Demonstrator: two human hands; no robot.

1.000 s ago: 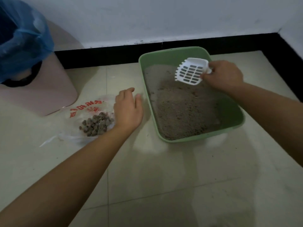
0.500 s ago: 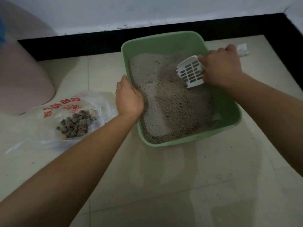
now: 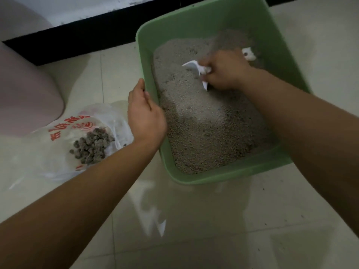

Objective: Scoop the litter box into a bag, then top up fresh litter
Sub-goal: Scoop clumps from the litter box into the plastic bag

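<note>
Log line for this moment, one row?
phase: scooping | right hand grips scoop in litter | left hand holds litter box rim | bag holds clumps

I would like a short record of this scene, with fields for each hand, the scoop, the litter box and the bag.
left hand: grips the left rim of the litter box
right hand: holds the scoop
scoop: white, down at the litter, blurred
litter box: green, on the floor
bag: on the floor left of the box, dark clumps in it
pink bin: beyond the bag
</note>
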